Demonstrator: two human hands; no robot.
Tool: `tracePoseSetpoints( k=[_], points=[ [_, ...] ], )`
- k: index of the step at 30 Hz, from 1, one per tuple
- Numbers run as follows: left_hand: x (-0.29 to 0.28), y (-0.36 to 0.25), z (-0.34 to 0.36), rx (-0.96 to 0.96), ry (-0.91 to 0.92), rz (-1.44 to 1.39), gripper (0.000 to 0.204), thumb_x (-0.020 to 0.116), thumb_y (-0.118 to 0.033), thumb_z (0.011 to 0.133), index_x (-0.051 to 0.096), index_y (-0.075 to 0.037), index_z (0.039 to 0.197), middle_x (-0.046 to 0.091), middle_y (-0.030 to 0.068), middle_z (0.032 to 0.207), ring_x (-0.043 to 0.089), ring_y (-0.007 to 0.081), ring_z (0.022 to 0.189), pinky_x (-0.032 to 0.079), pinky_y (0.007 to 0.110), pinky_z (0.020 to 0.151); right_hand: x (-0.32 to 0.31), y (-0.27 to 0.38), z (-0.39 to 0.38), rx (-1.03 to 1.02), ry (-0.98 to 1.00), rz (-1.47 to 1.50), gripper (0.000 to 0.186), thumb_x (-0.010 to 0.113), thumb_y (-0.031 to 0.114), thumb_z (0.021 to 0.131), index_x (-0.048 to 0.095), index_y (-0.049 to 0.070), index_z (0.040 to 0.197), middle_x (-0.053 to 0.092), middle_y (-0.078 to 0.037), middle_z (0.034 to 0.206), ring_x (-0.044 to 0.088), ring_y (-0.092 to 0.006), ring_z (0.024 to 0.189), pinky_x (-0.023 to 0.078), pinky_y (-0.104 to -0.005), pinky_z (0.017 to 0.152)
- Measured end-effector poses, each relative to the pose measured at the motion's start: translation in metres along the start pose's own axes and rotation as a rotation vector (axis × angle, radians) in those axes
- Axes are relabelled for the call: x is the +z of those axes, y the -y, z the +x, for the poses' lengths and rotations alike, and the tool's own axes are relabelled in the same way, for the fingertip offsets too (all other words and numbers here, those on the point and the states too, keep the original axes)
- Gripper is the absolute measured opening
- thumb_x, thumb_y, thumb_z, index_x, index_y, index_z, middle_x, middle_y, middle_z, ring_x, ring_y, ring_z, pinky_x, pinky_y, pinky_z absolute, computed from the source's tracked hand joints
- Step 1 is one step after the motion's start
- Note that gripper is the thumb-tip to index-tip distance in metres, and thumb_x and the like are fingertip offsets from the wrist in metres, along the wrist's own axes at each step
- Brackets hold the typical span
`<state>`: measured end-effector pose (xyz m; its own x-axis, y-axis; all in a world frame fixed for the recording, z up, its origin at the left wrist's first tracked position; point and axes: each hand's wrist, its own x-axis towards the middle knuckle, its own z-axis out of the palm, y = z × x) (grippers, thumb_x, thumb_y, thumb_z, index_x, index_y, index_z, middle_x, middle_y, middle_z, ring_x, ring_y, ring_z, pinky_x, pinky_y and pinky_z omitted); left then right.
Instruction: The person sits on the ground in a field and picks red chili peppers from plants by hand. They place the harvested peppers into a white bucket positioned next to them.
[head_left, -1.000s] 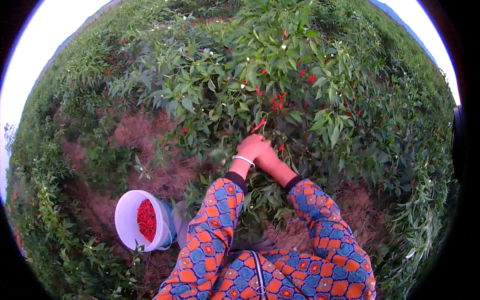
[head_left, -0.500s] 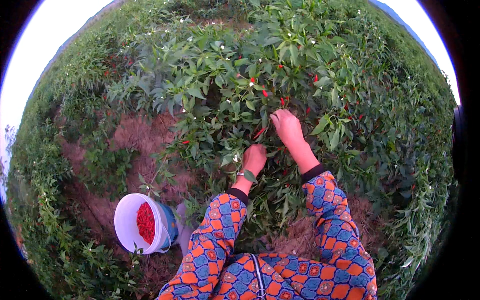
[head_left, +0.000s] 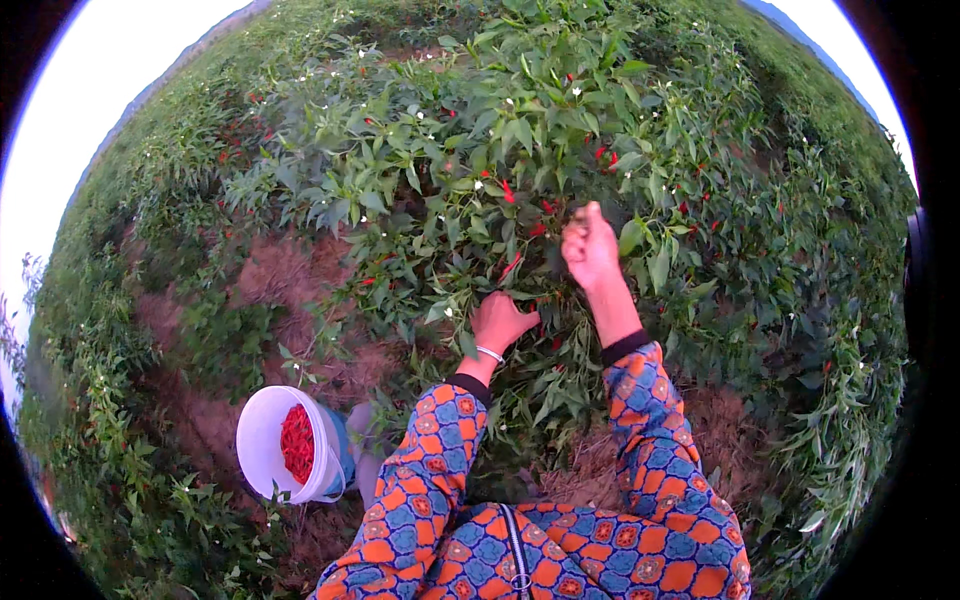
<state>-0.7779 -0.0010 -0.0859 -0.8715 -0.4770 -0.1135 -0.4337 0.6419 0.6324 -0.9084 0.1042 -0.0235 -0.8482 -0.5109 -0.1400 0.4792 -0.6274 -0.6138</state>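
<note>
My right hand (head_left: 590, 248) is raised palm-side up among the leaves of a chilli plant (head_left: 450, 215), its fingers curled closed. Whatever lies in those fingers, if anything, is too small to make out. Lower and to the left, my left hand (head_left: 500, 322), with a pale bracelet at the wrist, reaches into the foliage with fingers bent and thumb pointing right. Leaves partly hide its fingertips. Just above it hangs a slim red chilli (head_left: 511, 267). Another red chilli (head_left: 508, 191) shows higher up, left of my right hand.
A white bucket (head_left: 262, 440) partly filled with picked red chillies (head_left: 298, 445) stands tilted at the lower left, beside my leg. Bare reddish soil (head_left: 285, 275) shows between the plants. Dense chilli bushes with small white flowers surround me.
My right hand has turned over, palm upward, and moved slightly right and down. The left hand has shifted a little down and left, its thumb now standing out.
</note>
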Motion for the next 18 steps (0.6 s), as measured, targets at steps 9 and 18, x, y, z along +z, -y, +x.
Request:
tracePoseSetpoints(
  k=[9,18],
  points=[
    [0.005,-0.005,-0.001,0.001,0.066,0.024,0.059,0.07,-0.04,0.053,0.06,-0.005,0.099,0.06,0.015,0.097,0.057,0.029,0.093,0.043,0.04,0.082,-0.03,0.008,0.072,-0.775,0.018,-1.617,0.025,0.055,0.021,0.079,0.058,0.0,0.091,0.056,-0.012,0.064,0.054,-0.0205,0.06,0.045,-0.0322,0.059],
    [0.021,0.024,0.009,0.208,-0.121,-0.034,0.05,0.07,-0.04,0.056,0.062,-0.005,0.09,0.061,0.0165,0.088,0.058,0.0326,0.081,0.046,0.038,0.073,-0.047,-0.002,0.075,0.012,0.153,-0.013,0.019,0.054,0.028,0.085,0.052,0.01,0.081,0.038,0.006,0.061,0.032,-0.0032,0.046,0.021,-0.0177,0.037]
  ],
)
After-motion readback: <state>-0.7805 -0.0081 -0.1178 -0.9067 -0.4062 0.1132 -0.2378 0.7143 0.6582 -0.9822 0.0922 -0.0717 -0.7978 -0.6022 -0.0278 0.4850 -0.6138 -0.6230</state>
